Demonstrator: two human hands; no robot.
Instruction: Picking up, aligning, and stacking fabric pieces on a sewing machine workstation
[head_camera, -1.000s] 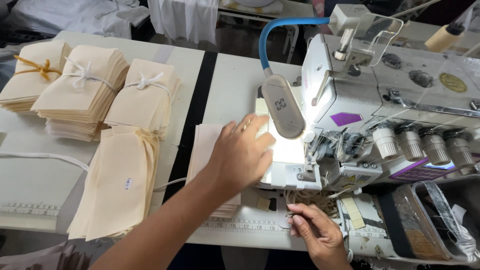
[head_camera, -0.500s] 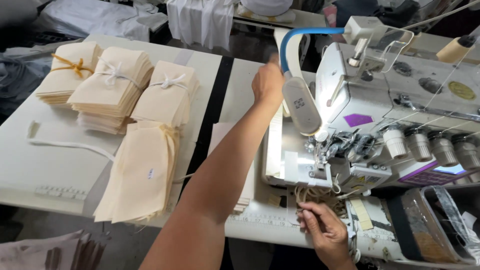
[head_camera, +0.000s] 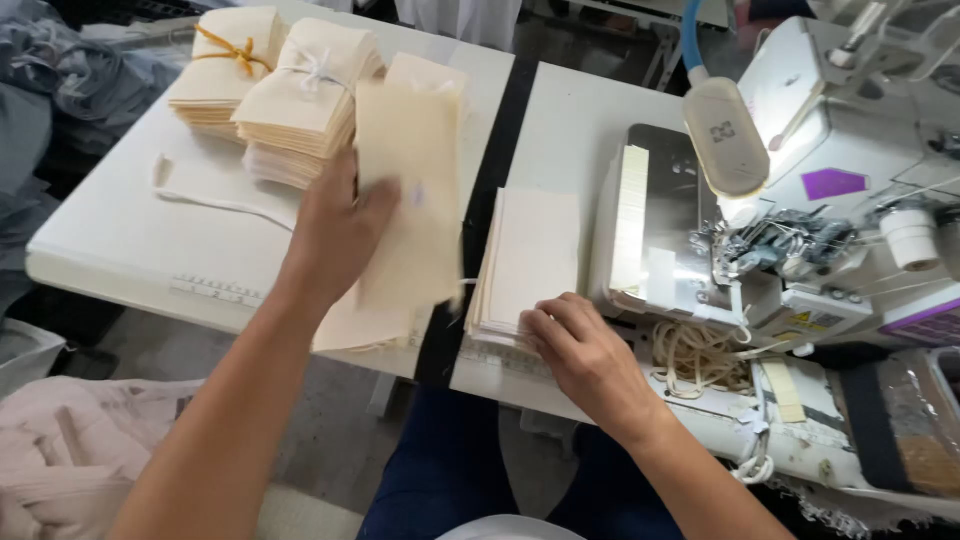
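My left hand (head_camera: 335, 230) grips a cream fabric piece (head_camera: 410, 190) and holds it lifted over a pile of the same long pieces at the left table's near edge. My right hand (head_camera: 585, 355) rests with fingers curled on the near corner of a flat stack of cream pieces (head_camera: 530, 255), beside the sewing machine (head_camera: 800, 200). Two tied bundles of cream pieces (head_camera: 300, 95) sit behind my left hand, one bound with an orange string (head_camera: 225, 45).
A white cord (head_camera: 210, 195) lies on the left table (head_camera: 120, 230). A lamp head (head_camera: 725, 135) on a blue neck hangs over the machine bed. Coiled cord (head_camera: 700, 355) lies by the machine. Pale cloth (head_camera: 60, 450) lies on the floor at left.
My left hand came back from the lamp and took a cream piece off the left pile. My right hand moved from the machine's front edge onto the flat stack.
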